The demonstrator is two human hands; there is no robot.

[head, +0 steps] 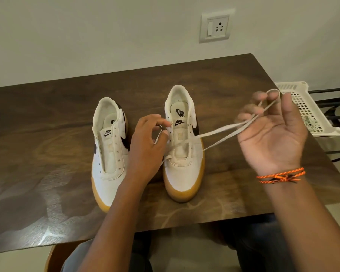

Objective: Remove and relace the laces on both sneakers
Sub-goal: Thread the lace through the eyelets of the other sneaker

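Two white sneakers with gum soles stand side by side on the dark wood bench (47,122), toes toward the person.

Left sneaker (108,150): no lace, eyelets bare, tongue showing.

Right sneaker (183,146): one white lace (220,130) threaded through the lower eyelets only; upper eyelets bare.

Left hand (147,142) sits between the two sneakers, against the right sneaker's inner side. Its fingers (163,122) are curled, thumb and forefinger pinching a small loop of the lace near the upper eyelets. Another run of lace passes under that hand to the lowest eyelet.

Right hand (271,130) is raised to the right of the sneaker, above the bench edge, palm toward the camera. Its fingers (249,112) are curled on the lace: two strands run from the sneaker's right side up to the hand, taut, and a loop stands up above the fingertips. Motion blur there, so the exact grip is unclear. An orange cord bracelet (281,175) is on that wrist.

Right of the bench: a white plastic basket (302,107) on a black rack (333,116), with something pale inside, too small to tell what. A wall socket (216,26) is on the wall behind the bench. The person's knees are under the near bench edge.
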